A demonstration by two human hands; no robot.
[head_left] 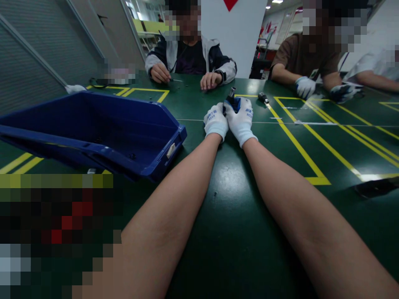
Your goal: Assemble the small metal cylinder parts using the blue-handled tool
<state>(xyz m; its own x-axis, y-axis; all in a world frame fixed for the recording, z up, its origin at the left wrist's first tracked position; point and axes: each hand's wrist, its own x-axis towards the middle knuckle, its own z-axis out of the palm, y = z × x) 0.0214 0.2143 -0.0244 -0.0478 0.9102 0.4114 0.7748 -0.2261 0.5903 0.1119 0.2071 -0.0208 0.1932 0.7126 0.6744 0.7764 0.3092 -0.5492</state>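
Observation:
Both my hands wear white knit gloves with blue print and blue palms, and they meet over the middle of the table. Between them is a small dark part with a shiny metal tube end (232, 92), pointing up and away from me. My left hand (215, 118) is closed at its near left side. My right hand (242, 117) wraps it from the right, thumb toward the left hand. The gloves hide most of the part, so its kind is unclear. Just to the right, a similar dark piece with a metal end (263, 98) lies on the table.
A large blue plastic bin (162, 120) stands at left, a few small dark bits inside. Yellow tape lines (296, 143) mark the green table (230, 232). A black object (375, 187) lies at right. Across sit a person with bare hands (160, 74) and another wearing gloves (305, 87).

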